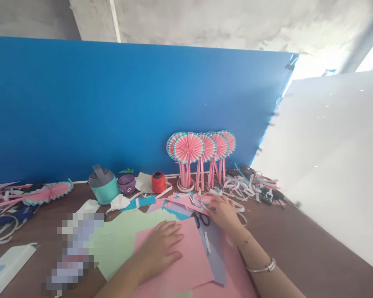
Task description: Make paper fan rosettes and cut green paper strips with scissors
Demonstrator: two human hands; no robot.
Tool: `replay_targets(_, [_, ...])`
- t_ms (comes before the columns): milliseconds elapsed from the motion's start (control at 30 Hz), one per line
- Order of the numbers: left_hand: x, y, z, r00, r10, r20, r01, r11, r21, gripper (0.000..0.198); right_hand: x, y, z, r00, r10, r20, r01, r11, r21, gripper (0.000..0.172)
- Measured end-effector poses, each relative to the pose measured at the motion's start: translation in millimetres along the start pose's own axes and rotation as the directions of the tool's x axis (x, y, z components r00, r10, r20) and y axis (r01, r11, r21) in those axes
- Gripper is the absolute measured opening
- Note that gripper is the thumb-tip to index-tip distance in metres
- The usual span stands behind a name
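My left hand (160,246) lies flat with fingers stretched on a pink paper sheet (186,265) atop a pale green sheet (118,244). My right hand (224,211), a bracelet on its wrist, reaches forward onto pink and blue paper scraps (177,205), its fingers curled by a paper ring. What the fingers hold, if anything, is hidden. Black-handled scissors (202,219) lie just left of that hand. Several pink pleated paper fans on sticks (200,151) stand against the blue partition.
A teal tape dispenser (103,186), a purple cup (127,183) and a red thread spool (158,182) stand at the back. Curled white paper strips (245,186) pile at the right. More fans (46,193) lie at the left. A white partition (335,165) closes the right side.
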State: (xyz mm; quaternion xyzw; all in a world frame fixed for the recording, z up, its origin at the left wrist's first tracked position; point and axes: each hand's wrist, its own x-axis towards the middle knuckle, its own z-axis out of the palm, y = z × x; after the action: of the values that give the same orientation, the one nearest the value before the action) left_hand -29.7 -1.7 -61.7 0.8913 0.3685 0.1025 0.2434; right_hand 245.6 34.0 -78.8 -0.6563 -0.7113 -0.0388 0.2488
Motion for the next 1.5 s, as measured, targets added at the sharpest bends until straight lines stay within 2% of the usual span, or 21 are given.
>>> replay_targets(67, [-1, 1, -0.8, 1.000, 0.029, -0.003, -0.029, 1.000, -0.005, 0.042, 1, -5, -1, 0.997, 0.035, -0.074, -0.022, 0.984, 0.174, 0.018])
replay_targets(133, [-1, 3, -2.2, 0.998, 0.060, -0.002, -0.060, 0.998, -0.011, 0.038, 2, -10, -5, 0.983, 0.149, -0.110, -0.074, 0.862, 0.502, 0.015])
replay_targets(167, [-2, 5, -3.0, 0.998, 0.069, -0.002, -0.069, 0.998, -0.012, 0.036, 3, -11, -7, 0.973, 0.212, -0.089, -0.096, 0.727, 0.680, 0.016])
replay_targets(233, [-2, 7, -4.2, 0.998, 0.069, -0.010, -0.069, 0.998, -0.013, 0.032, 5, -14, -11, 0.958, 0.285, 0.023, -0.124, 0.341, 0.932, 0.018])
replay_targets(300, [-2, 9, -4.2, 0.997, 0.064, -0.031, -0.065, 0.998, -0.016, 0.029, 6, -13, -13, 0.950, 0.275, 0.146, -0.141, -0.036, 0.989, 0.017])
replay_targets(333, [-2, 9, -3.7, 0.997, 0.067, -0.042, -0.068, 0.998, -0.016, 0.028, 7, -13, -14, 0.948, 0.256, 0.191, -0.150, -0.174, 0.973, 0.016])
replay_targets(367, [-1, 9, -3.0, 0.996, 0.074, -0.053, -0.075, 0.997, -0.012, 0.027, 8, -12, -14, 0.945, 0.235, 0.229, -0.161, -0.274, 0.948, 0.015])
replay_targets(433, [0, 8, -0.7, 0.992, 0.088, -0.091, -0.088, 0.996, -0.001, 0.026, 8, -12, -15, 0.940, 0.196, 0.278, -0.190, -0.375, 0.907, 0.012])
replay_targets(533, [4, 4, 2.5, 0.977, 0.065, -0.205, -0.069, 0.998, -0.011, 0.026, 7, -18, -18, 0.944, 0.131, 0.302, -0.231, -0.389, 0.892, 0.017])
replay_targets(667, [12, 5, -0.1, 0.924, -0.037, -0.382, 0.005, 0.996, -0.084, 0.031, 3, -32, -24, 0.943, 0.021, 0.333, -0.304, -0.359, 0.882, 0.021])
replay_targets(767, [23, 10, -8.6, 0.901, -0.090, -0.425, 0.017, 0.985, -0.172, 0.035, 0, -37, -26, 0.921, -0.068, 0.384, -0.381, -0.366, 0.849, 0.023])
replay_targets(900, [49, 9, -20.9, 0.870, -0.087, -0.486, -0.054, 0.962, -0.268, 0.049, -3, -33, -24, 0.896, -0.168, 0.410, -0.442, -0.400, 0.803, 0.017])
replay_targets(967, [64, 5, -24.0, 0.877, -0.144, -0.459, -0.055, 0.918, -0.393, 0.064, -4, -31, -23, 0.895, -0.185, 0.406, -0.446, -0.411, 0.795, 0.016])
replay_targets(1067, [84, 1, -22.9, 0.953, -0.147, -0.266, -0.048, 0.792, -0.609, 0.074, -5, -27, -22, 0.897, -0.186, 0.401, -0.442, -0.409, 0.799, 0.017])
replay_targets(1100, [89, 0, -21.7, 0.963, -0.149, -0.223, -0.037, 0.749, -0.662, 0.069, -4, -26, -22, 0.899, -0.180, 0.400, -0.438, -0.413, 0.798, 0.017])
replay_targets(1167, [98, -2, -20.7, 0.958, -0.198, -0.206, -0.013, 0.689, -0.724, 0.039, -1, -23, -21, 0.915, -0.130, 0.382, -0.398, -0.435, 0.808, 0.015])
replay_targets(1200, [101, -4, -22.1, 0.946, -0.234, -0.224, -0.007, 0.676, -0.736, 0.026, 1, -21, -21, 0.928, -0.077, 0.364, -0.358, -0.450, 0.818, 0.013])
replay_targets(1267, [106, -13, -31.5, 0.910, -0.301, -0.285, -0.014, 0.666, -0.745, 0.032, 6, -15, -20, 0.943, 0.071, 0.326, -0.253, -0.485, 0.837, 0.010])
replay_targets(1367, [108, -34, -62.4, 0.808, -0.434, -0.398, -0.044, 0.630, -0.775, 0.040, 12, -5, -20, 0.909, 0.274, 0.313, -0.123, -0.542, 0.832, 0.009])
replay_targets(1433, [107, -47, -87.4, 0.727, -0.502, -0.468, -0.079, 0.616, -0.784, 0.043, 14, 1, -19, 0.880, 0.347, 0.323, -0.076, -0.570, 0.818, 0.009])
replay_targets(1500, [106, -51, -105.8, 0.685, -0.533, -0.498, -0.093, 0.613, -0.785, 0.041, 14, 4, -19, 0.875, 0.351, 0.333, -0.068, -0.593, 0.803, 0.011])
